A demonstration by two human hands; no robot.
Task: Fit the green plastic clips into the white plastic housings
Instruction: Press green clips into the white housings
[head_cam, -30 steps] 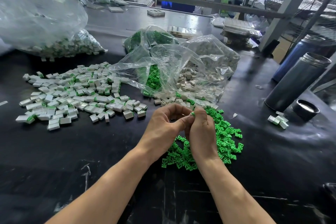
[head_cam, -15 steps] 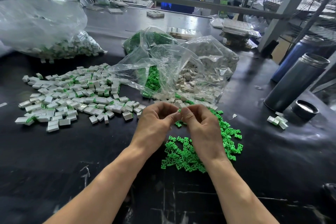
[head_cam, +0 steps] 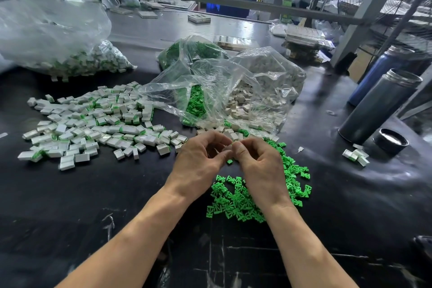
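My left hand (head_cam: 201, 166) and my right hand (head_cam: 259, 166) meet fingertip to fingertip above the black table. Pinched between them is a small white housing (head_cam: 228, 147), mostly hidden by the fingers; whether a green clip is in it I cannot tell. One loose green clip (head_cam: 229, 161) lies just under the fingertips. A heap of green clips (head_cam: 233, 201) spreads beneath and to the right of my right hand. Empty white housings (head_cam: 243, 105) spill from an open clear bag behind my hands.
A spread of white housings with green clips fitted (head_cam: 93, 124) covers the table to the left. A clear bag of such parts (head_cam: 77, 63) lies far left. A bag of green clips (head_cam: 194, 51) sits behind. Two metal flasks (head_cam: 378, 105) and a black lid (head_cam: 390, 140) stand at right.
My hands have lifted slightly and drawn back from the clip heap, and the fingertips have stayed pressed together on the small part.
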